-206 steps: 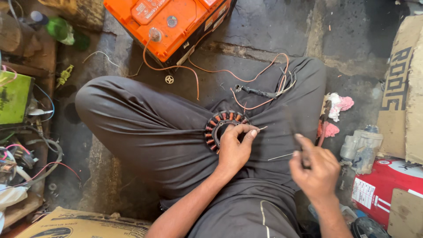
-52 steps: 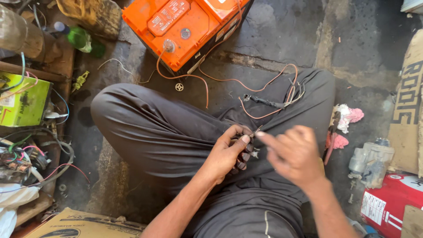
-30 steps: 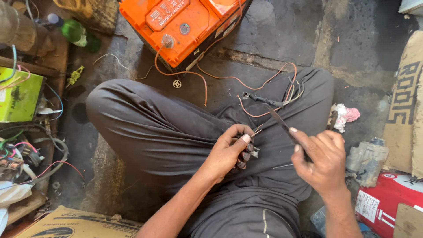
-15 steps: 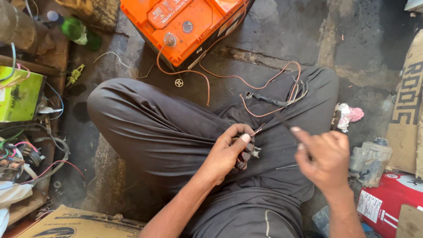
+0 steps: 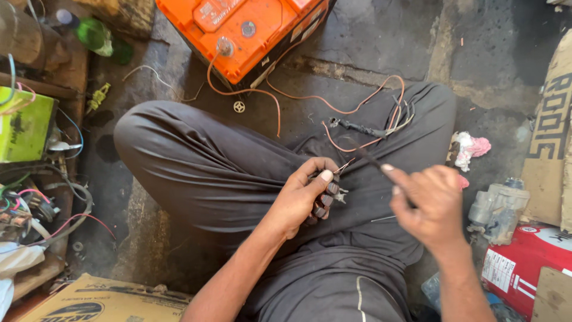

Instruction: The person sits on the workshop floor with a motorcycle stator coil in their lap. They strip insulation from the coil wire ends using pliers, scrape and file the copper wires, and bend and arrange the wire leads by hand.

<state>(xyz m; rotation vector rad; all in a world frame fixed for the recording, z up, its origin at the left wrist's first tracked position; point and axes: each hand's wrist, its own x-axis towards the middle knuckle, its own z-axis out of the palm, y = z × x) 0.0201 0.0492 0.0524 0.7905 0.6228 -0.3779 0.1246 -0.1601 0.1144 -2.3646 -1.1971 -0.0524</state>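
- The left hand (image 5: pixel 301 200) still grips the round copper-wound stator (image 5: pixel 325 200) on the lap, as before.
- The right hand (image 5: pixel 432 200), pinching a thin dark tool (image 5: pixel 370 161), has shifted slightly left since half a second ago.
- An orange box-shaped battery (image 5: pixel 250 30) sits far on the grimy concrete floor (image 5: pixel 381 36); a red carton (image 5: pixel 524 262) lies near right.

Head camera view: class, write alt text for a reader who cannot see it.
Seen from above, a person sitting cross-legged on a concrete floor grips a small wound motor coil in the left hand, while the right hand holds a thin dark tool near it. An orange battery with copper wires sits ahead.
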